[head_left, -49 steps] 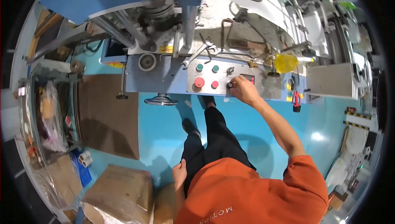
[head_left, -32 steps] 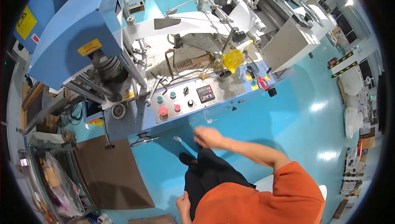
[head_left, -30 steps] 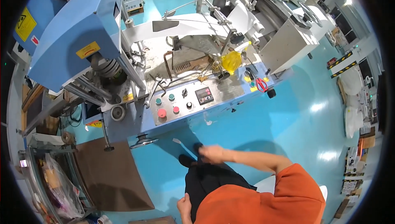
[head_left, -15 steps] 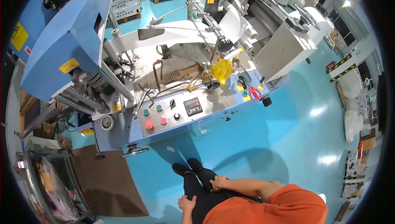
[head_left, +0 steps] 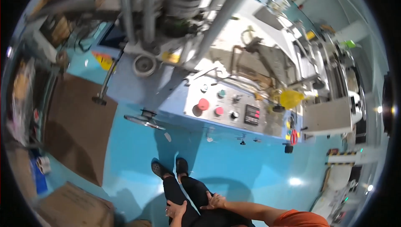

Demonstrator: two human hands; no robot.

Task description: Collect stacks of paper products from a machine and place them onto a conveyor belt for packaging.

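Both of my hands rest on my thighs, over black trousers. My left hand (head_left: 176, 208) lies on the left thigh, fingers apart and holding nothing. On the other thigh lies my right hand (head_left: 214, 201), its fingers loosely spread, with no object in it. Beyond my feet stands a blue machine with a metal control panel (head_left: 236, 123), which carries red, green and black knobs and a small display (head_left: 252, 114). A wrench (head_left: 205, 73) lies behind the panel. Further right are a yellow bottle (head_left: 291, 99) and red-handled scissors (head_left: 294, 137). Neither hand touches these.
A metal handwheel (head_left: 144, 122) sticks out from the machine's front at the left. A brown mat (head_left: 79, 122) covers part of the blue floor. A cardboard box (head_left: 75, 208) stands at lower left, near a rack with plastic-wrapped goods (head_left: 26, 102).
My view has swung left, so the machine appears shifted right, and the cardboard box has come into sight. My feet have stepped apart. Both hands stay on my thighs.
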